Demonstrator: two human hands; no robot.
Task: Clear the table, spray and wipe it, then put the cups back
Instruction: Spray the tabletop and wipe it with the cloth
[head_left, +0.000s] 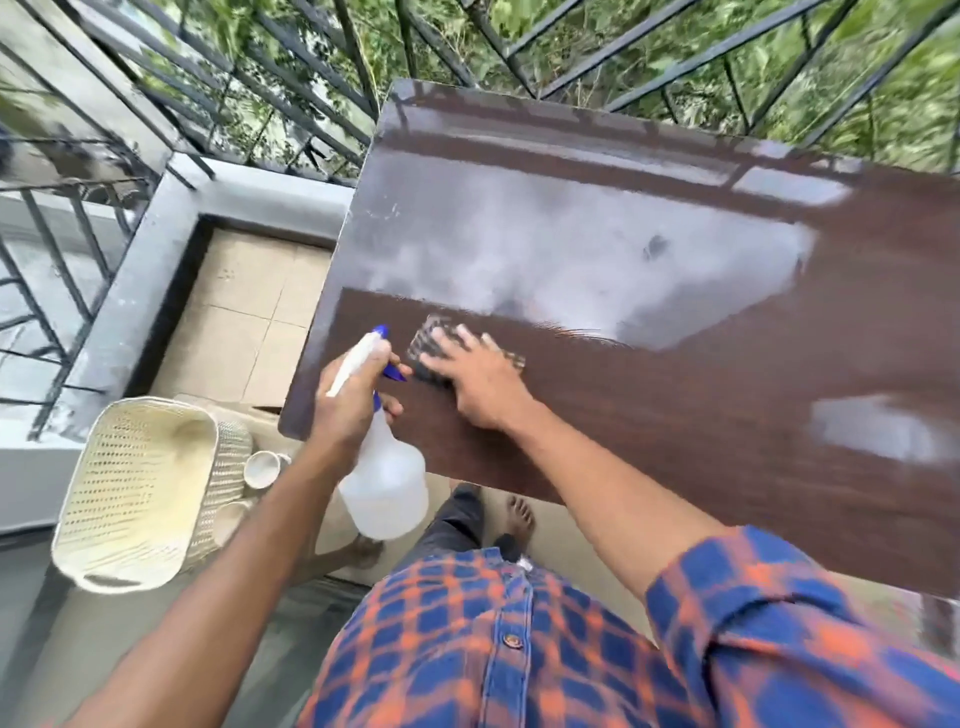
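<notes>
Cleared dark table (701, 426) hazy with spray, basket (135, 493) on the floor beside it: left hand (353, 400) grips a spray bottle (387, 488), right hand (480, 382) presses a cloth (431, 338) flat-fingered near the table's left edge, cups (262, 467) wait by the basket; wiping the hazy far half seems next

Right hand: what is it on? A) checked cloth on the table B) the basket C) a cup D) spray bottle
A: the right hand lies flat, its fingers spread over the checked cloth on the table, while the left hand holds the spray bottle.
</notes>
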